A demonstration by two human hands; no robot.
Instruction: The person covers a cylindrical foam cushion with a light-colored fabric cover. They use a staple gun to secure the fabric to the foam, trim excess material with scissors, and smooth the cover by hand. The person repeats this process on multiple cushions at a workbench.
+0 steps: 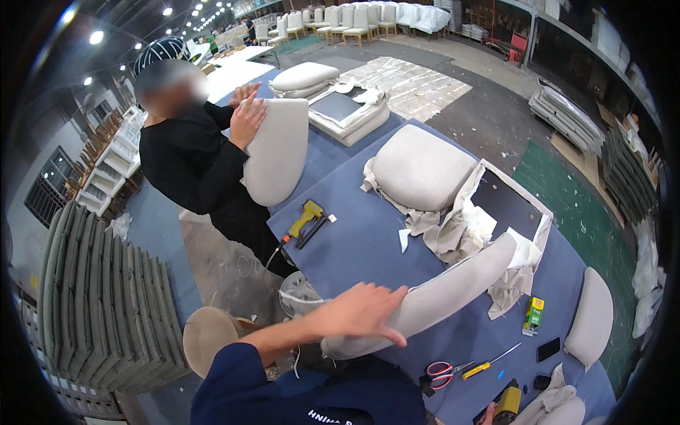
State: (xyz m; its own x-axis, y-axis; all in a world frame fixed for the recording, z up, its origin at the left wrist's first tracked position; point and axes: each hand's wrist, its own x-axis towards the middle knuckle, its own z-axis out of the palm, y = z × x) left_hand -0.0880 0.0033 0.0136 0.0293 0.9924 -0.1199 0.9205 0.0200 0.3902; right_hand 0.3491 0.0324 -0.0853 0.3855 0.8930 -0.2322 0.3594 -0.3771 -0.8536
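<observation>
My left hand (363, 312) lies stretched out against the near end of a long curved beige upholstered chair panel (453, 280), thumb spread apart from the fingers. The panel stands on its edge on the blue-covered table. At the lower edge of the view my right hand (486, 415) is wrapped round a yellow and black staple gun (507, 404); most of that hand is cut off. Behind the panel lie a beige padded cushion (423, 167) with loose fabric and an upholstered frame (501, 197) with a dark board.
Red-handled scissors (440, 377), a yellow screwdriver (476, 370), a phone (548, 348) and a green-yellow box (533, 315) lie at right. Another yellow staple gun (307, 223) with a hose lies near a co-worker (205, 152), who holds a beige panel (282, 145). Stacked grey panels (106, 304) stand at left.
</observation>
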